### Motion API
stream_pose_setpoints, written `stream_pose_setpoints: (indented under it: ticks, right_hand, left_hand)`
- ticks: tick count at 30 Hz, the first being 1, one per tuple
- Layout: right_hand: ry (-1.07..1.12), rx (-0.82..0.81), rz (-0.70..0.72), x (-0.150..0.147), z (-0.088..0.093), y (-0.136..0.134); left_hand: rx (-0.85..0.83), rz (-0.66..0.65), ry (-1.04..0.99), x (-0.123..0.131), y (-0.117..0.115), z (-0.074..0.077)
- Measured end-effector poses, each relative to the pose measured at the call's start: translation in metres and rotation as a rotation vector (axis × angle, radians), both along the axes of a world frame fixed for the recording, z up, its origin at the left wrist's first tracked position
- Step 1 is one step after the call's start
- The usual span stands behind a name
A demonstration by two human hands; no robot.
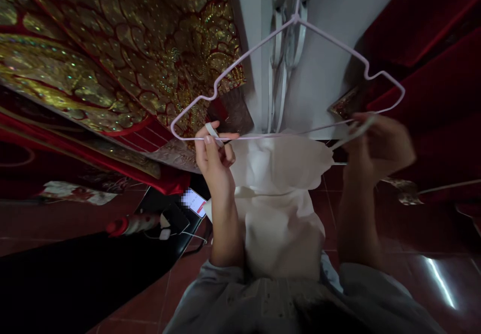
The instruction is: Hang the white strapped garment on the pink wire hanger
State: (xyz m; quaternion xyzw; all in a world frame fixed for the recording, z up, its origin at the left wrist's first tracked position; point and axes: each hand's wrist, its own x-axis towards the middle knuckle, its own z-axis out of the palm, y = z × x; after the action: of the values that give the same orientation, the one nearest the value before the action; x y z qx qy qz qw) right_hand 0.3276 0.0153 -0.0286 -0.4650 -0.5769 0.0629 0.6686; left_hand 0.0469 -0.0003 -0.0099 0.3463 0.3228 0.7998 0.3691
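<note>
Straps [211,130] of a white garment [278,166] are held at a pink hanger [295,19] by the left hand [216,159] and right hand [381,146], neither yet released.

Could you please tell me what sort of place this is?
Probably a clothing shop or dressing room, judging by the sequinned gold fabric, the dark red cloth and the pink hanger.

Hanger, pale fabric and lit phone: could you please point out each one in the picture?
Hanger [296,18]: head view, on the joint below its hook.
Pale fabric [278,211]: head view, on its middle, below the crosswise fold.
Lit phone [196,203]: head view, on its screen.
</note>
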Motion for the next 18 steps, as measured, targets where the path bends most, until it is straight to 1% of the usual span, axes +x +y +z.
stream_pose_setpoints:
  ticks: [2, 4, 6, 8, 10, 14, 16, 18]
  right_hand:
    - [-0.163, -0.062, 0.127, -0.021, 0.009, -0.006]
    - [-0.258, -0.062, 0.196, -0.034, 0.016, -0.006]
    - [-0.256, -0.031, 0.207, -0.04, 0.02, -0.005]
    - [-0.226, -0.022, 0.217, -0.039, 0.021, -0.005]
    - [-0.214, -0.032, 0.233, -0.038, 0.02, -0.006]
    - [-0.185, -0.055, 0.24, -0.036, 0.014, -0.007]
    - [-0.129, -0.047, 0.235, -0.035, 0.01, -0.007]
    - [-0.078, -0.027, 0.224, -0.033, 0.006, -0.007]
  left_hand:
    - [0.005, -0.001, -0.006, 0.001, -0.001, 0.0]
    - [0.007, -0.018, -0.004, 0.0, -0.002, 0.0]
    - [-0.006, -0.045, 0.001, -0.002, -0.003, -0.002]
    - [-0.014, -0.026, -0.001, -0.006, -0.005, -0.005]
    - [0.022, 0.064, 0.0, -0.014, -0.005, -0.011]
    - [0.146, 0.329, 0.081, -0.039, 0.0, -0.021]
    - [0.205, 0.46, 0.114, -0.053, 0.006, -0.022]
    - [0.272, 0.526, 0.119, -0.065, 0.012, -0.019]
